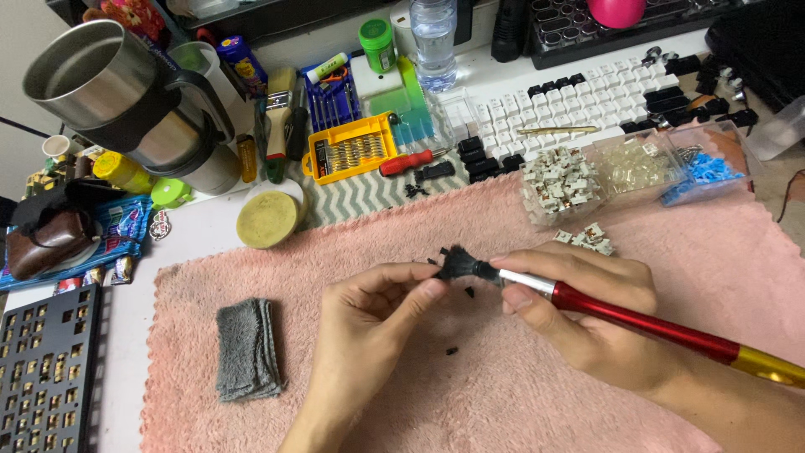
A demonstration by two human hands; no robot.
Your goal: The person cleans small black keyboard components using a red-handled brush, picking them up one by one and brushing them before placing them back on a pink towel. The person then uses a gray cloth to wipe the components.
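Fluffy pink towel (587, 403), folded grey cloth (247, 348), red-and-gold-handled brush (637, 319) with black bristles, grey-white chevron mat (360, 195), yellow screwdriver-bit case (350, 148)

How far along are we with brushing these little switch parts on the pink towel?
Done: keycaps are off and laid out in rows, and switches fill the clear trays. In hand: the left hand pinches a small black part while the right hand works the red-handled brush on it. Left: loose black bits lie on the pink towel, and a few switches wait beside the tray.
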